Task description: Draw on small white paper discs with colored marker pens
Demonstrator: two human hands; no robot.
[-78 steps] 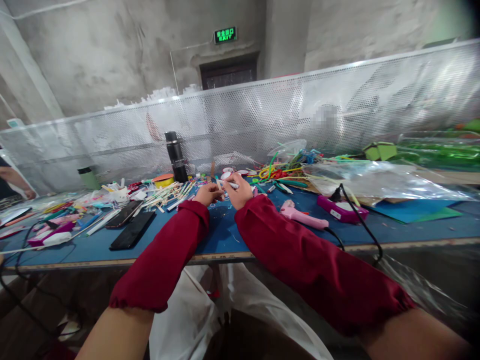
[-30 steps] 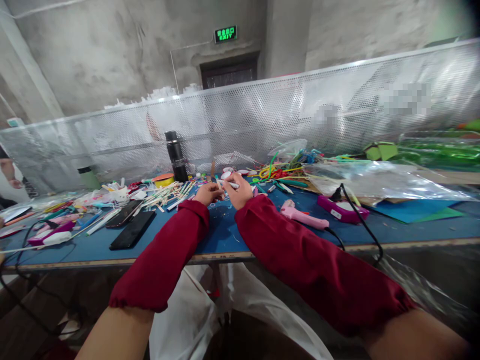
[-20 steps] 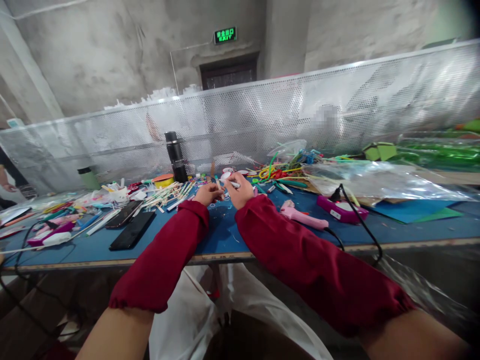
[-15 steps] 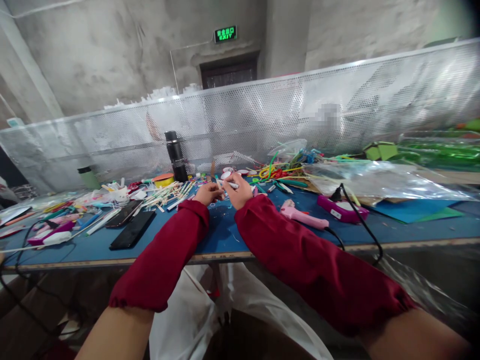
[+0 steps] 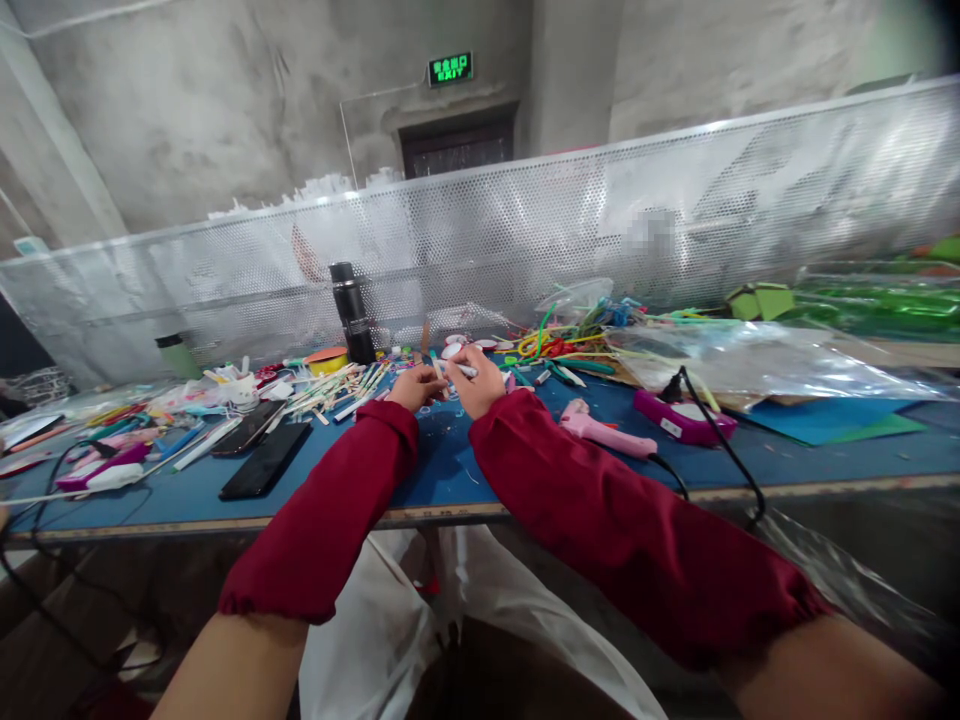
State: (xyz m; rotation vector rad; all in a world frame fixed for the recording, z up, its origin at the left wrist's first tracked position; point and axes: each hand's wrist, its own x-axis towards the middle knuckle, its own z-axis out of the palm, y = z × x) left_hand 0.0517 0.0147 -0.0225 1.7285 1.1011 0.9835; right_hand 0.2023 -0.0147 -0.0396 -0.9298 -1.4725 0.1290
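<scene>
Far left edge: co-worker's arm, visible earlier, gone from view. Two black phones (image 5: 259,445) lie unmoved on blue table (image 5: 450,480), left of centre. Left hand (image 5: 415,387), fingers closed, pinches small stick (image 5: 438,371) at table centre. Right hand (image 5: 475,381), touching left, fingers wrapped around white marker (image 5: 463,370); both hands unchanged in position. Pink glue gun (image 5: 604,430) lies near right, position unchanged.
</scene>
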